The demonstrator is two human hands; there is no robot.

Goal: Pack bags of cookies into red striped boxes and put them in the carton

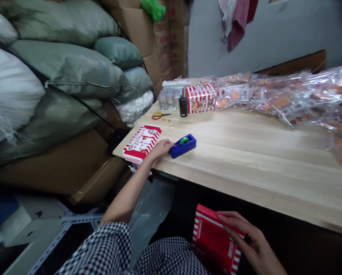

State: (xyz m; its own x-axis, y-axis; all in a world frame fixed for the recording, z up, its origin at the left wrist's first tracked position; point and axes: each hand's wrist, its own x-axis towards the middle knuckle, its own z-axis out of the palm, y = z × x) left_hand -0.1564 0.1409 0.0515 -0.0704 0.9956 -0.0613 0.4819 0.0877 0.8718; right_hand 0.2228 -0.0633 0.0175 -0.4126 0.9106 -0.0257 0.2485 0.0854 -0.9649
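Left hand [161, 148], fingers loosely curled, rests on the bench [245, 152] touching the blue tape dispenser [183, 145]; right hand [249, 240], fingers spread, grips a red striped box [211, 238] below the bench edge.

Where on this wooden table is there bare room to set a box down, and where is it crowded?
Bare: the middle of the table, between the tape dispenser, the near edge and the plastic-wrapped packs. Crowded: the far edge with those packs and the striped box; the left corner with flat cartons, scissors and the left hand.
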